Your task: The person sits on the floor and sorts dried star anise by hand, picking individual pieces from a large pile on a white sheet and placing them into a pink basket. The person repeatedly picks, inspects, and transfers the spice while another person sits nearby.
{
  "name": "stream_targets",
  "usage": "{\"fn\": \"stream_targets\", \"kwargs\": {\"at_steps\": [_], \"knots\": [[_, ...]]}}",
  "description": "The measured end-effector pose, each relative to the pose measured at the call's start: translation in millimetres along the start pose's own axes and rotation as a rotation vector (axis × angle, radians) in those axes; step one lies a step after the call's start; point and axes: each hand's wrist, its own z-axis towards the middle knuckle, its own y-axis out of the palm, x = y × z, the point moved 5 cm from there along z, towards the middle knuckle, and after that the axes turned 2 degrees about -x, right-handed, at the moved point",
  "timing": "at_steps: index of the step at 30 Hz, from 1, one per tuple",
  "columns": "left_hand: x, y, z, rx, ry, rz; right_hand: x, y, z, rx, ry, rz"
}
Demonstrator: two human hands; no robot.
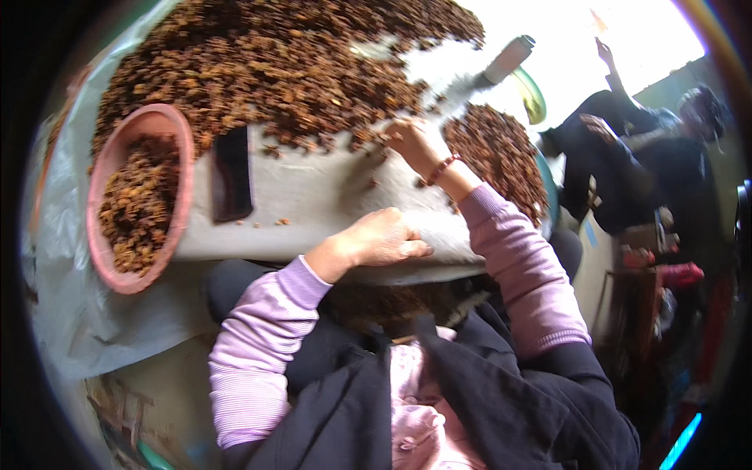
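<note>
A broad heap of brown dried star anise (258, 70) covers the far part of the pale cloth-covered table (313, 184). My right hand (419, 145), with a beaded bracelet at the wrist, is over the heap's near edge, its fingers drawn together. Blur hides what lies in the fingertips. Closer to me, my left hand (372, 239) hovers by the table's near edge, fingers curled in and thumb pointing right; the inside of that hand is hidden. A second star anise pile (497, 157) lies just right of my right wrist.
A pink plastic basket (188, 160) holding star anise stands at the left. Beside it lies a dark phone (233, 174). A grey-handled tool (509, 59) and a green-rimmed dish (533, 98) are at the far right. Another person (627, 149) sits beyond the table's right side.
</note>
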Motion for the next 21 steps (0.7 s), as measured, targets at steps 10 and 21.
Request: {"fn": "stream_targets", "kwargs": {"at_steps": [10, 21], "knots": [[-53.3, -35.7, -7.8, 0.489, -0.253, 0.061, 37.6, 18.7, -11.9, -0.069, 0.105, 0.051], [-58.5, -54.4, -16.3, 0.725, -0.303, -0.384, -6.0, 13.8, -37.0, -0.106, 0.266, 0.890]]}}
